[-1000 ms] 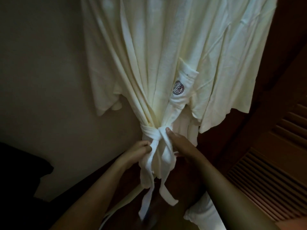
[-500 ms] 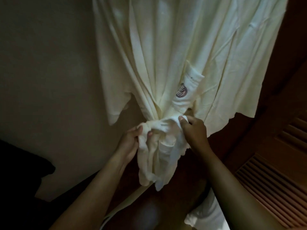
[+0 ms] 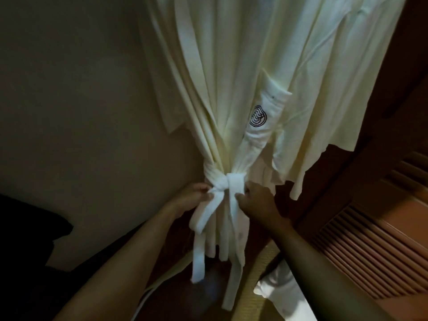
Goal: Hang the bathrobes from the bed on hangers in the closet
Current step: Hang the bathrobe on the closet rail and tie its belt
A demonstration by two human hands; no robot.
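Robe [image 3: 243, 77]: cream, hanging centre against the wall [image 3: 81, 112], waist gathered by its knotted belt [image 3: 228, 181].
Your left hand [image 3: 192, 198]: pinches the belt left of the knot.
Your right hand [image 3: 257, 200]: curled on the belt, right side.
Door [image 3: 370, 246]: louvred, right.

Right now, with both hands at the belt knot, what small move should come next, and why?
Probably a short outward tug to snug the knot: the left hand and right hand each grip the belt beside it, and it already cinches the hanging bathrobe.
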